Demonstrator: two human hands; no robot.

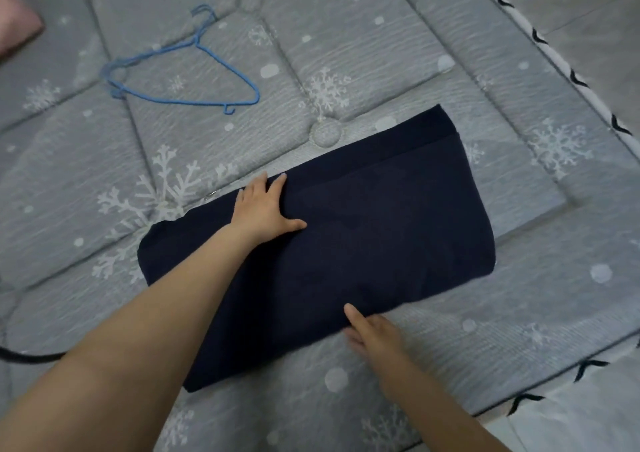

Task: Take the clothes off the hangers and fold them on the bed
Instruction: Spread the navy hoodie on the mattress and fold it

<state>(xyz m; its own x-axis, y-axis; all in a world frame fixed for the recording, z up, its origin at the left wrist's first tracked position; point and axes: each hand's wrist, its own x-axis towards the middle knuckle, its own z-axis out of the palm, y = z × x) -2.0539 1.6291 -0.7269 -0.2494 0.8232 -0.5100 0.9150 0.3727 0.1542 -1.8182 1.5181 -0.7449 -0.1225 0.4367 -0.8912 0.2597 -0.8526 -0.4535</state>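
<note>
Navy garment [346,237] lies folded into a long band on the grey snowflake bed [381,53], blue hanger [180,70] already bare beyond it, so probably a final fold remains. Left hand [263,209] presses flat, fingers spread; right hand [374,337] pinches the near edge, thumb on top

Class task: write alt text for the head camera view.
Two hands, left hand flat and right hand at the near edge, press a folded navy cloth garment on a grey snowflake-print quilted bed; an empty blue wire hanger lies beyond.
</note>
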